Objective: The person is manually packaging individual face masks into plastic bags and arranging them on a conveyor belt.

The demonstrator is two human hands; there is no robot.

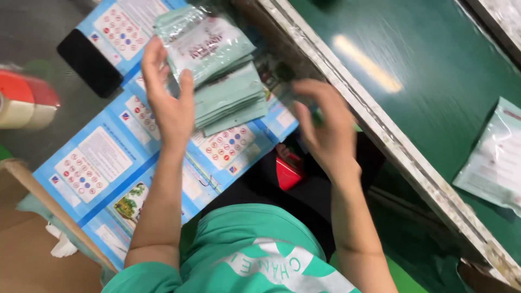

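My left hand (165, 92) is raised over the worktable and grips a fanned stack of pale green sealed packets (220, 76), thumb on one side and fingers behind. My right hand (323, 127) hovers just right of the stack, fingers curled near the packets' lower edge, blurred, with something small and green at the fingertips that I cannot make out. Blue printed leaflets (97, 163) lie spread flat under both hands.
A green conveyor belt (434, 65) with a worn metal rim (391, 135) runs diagonally at right, carrying a clear-wrapped packet (496, 157). A black phone (89, 62) and tape rolls (24, 100) lie at left. A cardboard box (32, 244) stands lower left; a red object (287, 171) sits below the table.
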